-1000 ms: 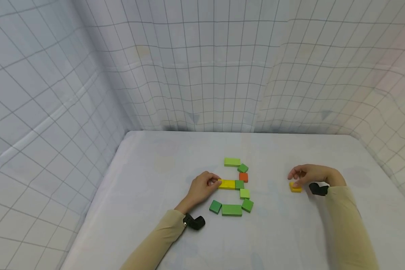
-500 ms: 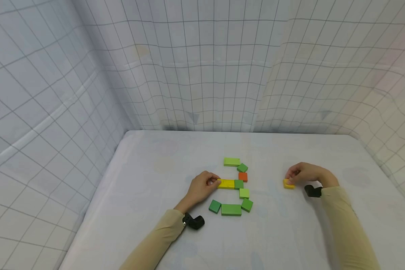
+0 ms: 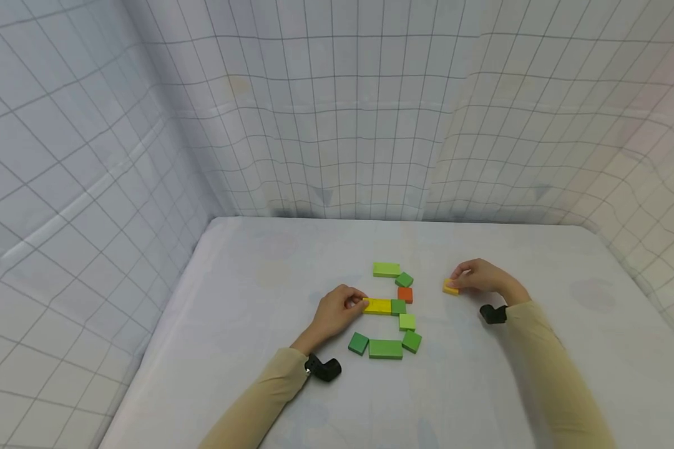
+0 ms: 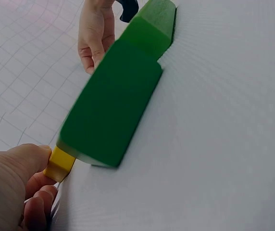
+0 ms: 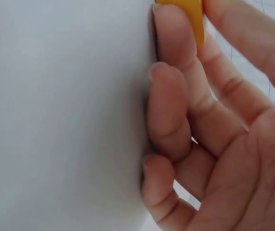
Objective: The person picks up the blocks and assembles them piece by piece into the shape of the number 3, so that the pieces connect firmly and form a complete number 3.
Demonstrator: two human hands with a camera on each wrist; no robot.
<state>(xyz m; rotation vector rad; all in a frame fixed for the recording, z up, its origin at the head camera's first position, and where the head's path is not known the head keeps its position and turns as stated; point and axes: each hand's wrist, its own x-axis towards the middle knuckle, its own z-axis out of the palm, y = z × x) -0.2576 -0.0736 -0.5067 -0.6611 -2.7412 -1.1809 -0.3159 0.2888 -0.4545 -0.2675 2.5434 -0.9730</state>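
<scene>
My left hand (image 3: 336, 310) pinches the left end of a long yellow block (image 3: 378, 306) lying flat on the table, thumb and fingertips at its end in the left wrist view. That block's other end meets a small green square block (image 3: 398, 307). To the right, my right hand (image 3: 481, 277) holds a small orange-yellow block (image 3: 450, 287) between thumb and fingers, close over the table, with its other fingers curled. In the right wrist view only part of this orange-yellow block (image 5: 188, 14) shows. An orange-red square block (image 3: 405, 295) lies between the hands, behind the green square.
A light green bar (image 3: 386, 269) and a tilted green square (image 3: 404, 279) lie at the back. Nearer lie a light green square (image 3: 407, 322), a tilted green square (image 3: 412, 341), a green bar (image 3: 385, 349) and a dark green square (image 3: 358, 343). Grid-patterned cloth (image 3: 337, 125) surrounds the white table.
My right hand has slid left and back with the orange-yellow block, closer to the row of blocks. The left hand stays on the yellow block.
</scene>
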